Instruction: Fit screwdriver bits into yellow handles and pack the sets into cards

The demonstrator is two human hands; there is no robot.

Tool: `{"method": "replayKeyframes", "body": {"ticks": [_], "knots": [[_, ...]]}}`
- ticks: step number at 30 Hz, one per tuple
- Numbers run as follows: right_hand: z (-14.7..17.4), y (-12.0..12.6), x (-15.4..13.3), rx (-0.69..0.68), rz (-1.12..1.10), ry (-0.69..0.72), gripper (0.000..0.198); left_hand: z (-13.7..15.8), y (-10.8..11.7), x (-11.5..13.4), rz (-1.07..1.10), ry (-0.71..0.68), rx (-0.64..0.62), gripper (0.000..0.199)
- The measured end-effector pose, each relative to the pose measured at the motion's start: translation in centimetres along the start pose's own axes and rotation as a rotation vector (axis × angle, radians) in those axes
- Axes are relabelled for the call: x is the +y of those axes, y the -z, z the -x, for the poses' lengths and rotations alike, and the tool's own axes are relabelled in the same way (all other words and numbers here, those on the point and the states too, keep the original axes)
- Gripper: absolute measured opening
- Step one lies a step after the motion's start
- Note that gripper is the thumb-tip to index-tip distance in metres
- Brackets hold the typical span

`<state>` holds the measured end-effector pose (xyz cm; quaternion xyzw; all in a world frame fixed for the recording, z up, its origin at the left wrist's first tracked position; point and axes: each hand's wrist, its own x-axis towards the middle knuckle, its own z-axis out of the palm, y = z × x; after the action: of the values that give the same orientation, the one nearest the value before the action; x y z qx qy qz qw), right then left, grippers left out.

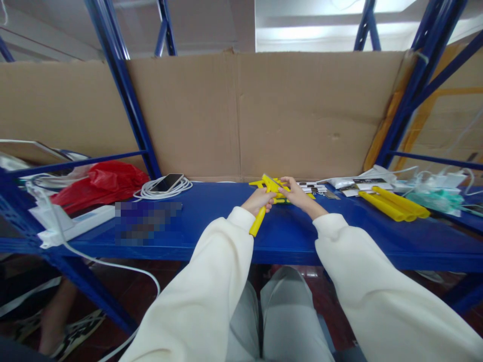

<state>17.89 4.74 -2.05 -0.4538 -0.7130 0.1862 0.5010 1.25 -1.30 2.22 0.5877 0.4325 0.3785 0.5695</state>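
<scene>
Over the blue shelf, my left hand [259,199] is wrapped round the handle of a yellow scraper [257,222], which tilts with its handle end toward me. A pale edge runs along the wide head at the top of this tool. My right hand [297,195] is closed at the head, its thumb and fingers pressed to it; the fingertips partly cover what they grip. Behind and under both hands lie more yellow pieces [256,183], partly hidden. Small black-and-white packets [311,188] lie just right of my right hand.
Yellow tubes [392,205] and white packaging [372,183] lie to the right. On the left are a phone [168,183] on a coiled white cable [145,191], a red plastic bag [109,183] and a white power strip [90,222]. A cardboard panel [188,115] stands behind.
</scene>
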Motion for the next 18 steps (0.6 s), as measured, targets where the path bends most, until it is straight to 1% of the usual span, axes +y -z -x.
{"method": "replayKeyframes", "body": {"ticks": [4, 7, 10, 12, 15, 16, 17, 18], "knots": [[0.7, 0.3, -1.0, -0.123, -0.175, -0.136, 0.030, 0.1, 0.3, -0.1, 0.057, 0.027, -0.040, 0.014], [0.9, 0.5, -1.4, -0.111, -0.237, -0.166, 0.030, 0.2, 0.4, 0.0, 0.090, 0.035, -0.065, 0.013], [0.7, 0.2, -1.2, -0.079, -0.229, -0.158, 0.030, 0.2, 0.4, 0.1, 0.110, 0.041, -0.072, 0.015], [0.3, -0.1, -0.7, -0.022, -0.167, -0.128, 0.030, 0.2, 0.5, 0.2, 0.122, 0.035, -0.045, 0.016], [-0.2, 0.2, 0.1, 0.095, 0.018, -0.037, 0.023, 0.0, 0.7, 0.2, 0.137, 0.020, 0.062, 0.017], [-0.2, 0.6, 0.3, 0.103, 0.104, -0.007, 0.020, -0.1, 0.8, 0.1, 0.138, 0.019, 0.102, 0.017], [-0.2, 1.0, 0.6, 0.083, 0.200, 0.017, 0.016, -0.3, 0.9, 0.0, 0.136, 0.022, 0.140, 0.018], [-0.2, 1.4, 0.7, 0.023, 0.303, 0.034, 0.014, -0.5, 1.0, -0.1, 0.134, 0.027, 0.170, 0.018]]}}
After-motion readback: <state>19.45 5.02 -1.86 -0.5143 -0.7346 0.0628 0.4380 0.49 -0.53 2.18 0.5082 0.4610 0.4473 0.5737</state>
